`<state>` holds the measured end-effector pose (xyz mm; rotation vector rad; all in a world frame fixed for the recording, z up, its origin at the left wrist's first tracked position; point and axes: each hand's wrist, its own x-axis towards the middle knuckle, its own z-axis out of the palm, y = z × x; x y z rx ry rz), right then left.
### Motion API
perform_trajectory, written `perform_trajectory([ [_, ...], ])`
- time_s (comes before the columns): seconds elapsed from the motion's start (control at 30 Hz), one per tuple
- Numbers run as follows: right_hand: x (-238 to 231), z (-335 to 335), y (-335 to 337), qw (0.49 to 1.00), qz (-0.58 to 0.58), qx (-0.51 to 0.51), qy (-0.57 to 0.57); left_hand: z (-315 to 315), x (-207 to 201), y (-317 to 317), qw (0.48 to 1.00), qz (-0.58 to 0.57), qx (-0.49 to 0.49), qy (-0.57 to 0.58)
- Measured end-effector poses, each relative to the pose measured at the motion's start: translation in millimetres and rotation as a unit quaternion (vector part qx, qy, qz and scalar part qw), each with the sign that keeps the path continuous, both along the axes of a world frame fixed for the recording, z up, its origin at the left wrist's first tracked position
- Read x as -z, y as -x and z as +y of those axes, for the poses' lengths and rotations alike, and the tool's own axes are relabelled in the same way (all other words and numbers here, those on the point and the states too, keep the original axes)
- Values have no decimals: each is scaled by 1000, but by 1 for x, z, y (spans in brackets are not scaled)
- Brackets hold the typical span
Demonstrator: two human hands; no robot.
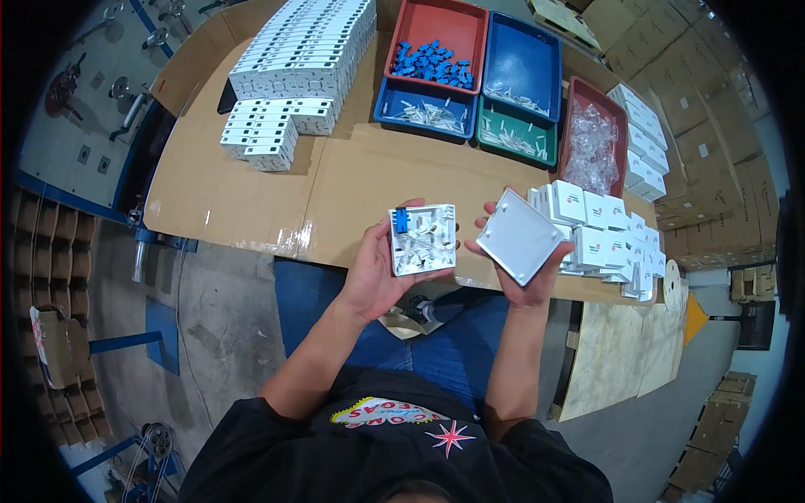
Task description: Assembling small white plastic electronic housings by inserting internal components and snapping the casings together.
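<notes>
In my left hand [377, 268] rests a square white plastic box [423, 261], its open side facing up. A blue clip [401, 220] sits in the box's far left corner, with small white parts inside. My right hand [530, 287] grips a flat white square cover [521, 237], tilted, its plain shallow-rimmed face up. Box and cover are apart, both held over the near edge of the cardboard-topped table [335, 201]. Beside my right hand stand several stacked white boxes [591, 226].
Long rows of white units [293, 71] stand at the far left. At the back are a red tray [432, 17] of blue clips, blue [524, 59] and green [486, 142] trays of small white parts, and another red tray [620, 134] of clear bags. White cartons [641, 134] lie beyond it.
</notes>
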<state>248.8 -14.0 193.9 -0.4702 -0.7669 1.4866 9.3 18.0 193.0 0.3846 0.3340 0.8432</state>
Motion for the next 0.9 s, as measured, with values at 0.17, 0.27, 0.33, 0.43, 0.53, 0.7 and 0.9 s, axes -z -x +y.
perform_trajectory([
  [0.17, -26, 0, 24, 807, -521, 223, -167, -8, -2, -3, 998, 48, -50, -5],
  [0.27, -40, -5, 39, 782, -560, 204, -181, -11, -5, -7, 994, 57, -85, -40],
  [0.33, -39, -5, 47, 780, -565, 197, -185, -11, -3, -7, 993, 65, -87, -42],
  [0.43, -35, -4, 50, 781, -561, 194, -195, -13, -6, -7, 992, 76, -89, -39],
  [0.53, -34, -4, 52, 781, -559, 195, -200, -13, -7, -7, 991, 85, -94, -35],
  [0.7, -37, -4, 55, 759, -584, 204, -203, -11, -12, -7, 991, 96, -92, -19],
  [0.9, -39, -5, 59, 751, -598, 193, -202, -11, -15, -7, 989, 118, -83, -11],
])
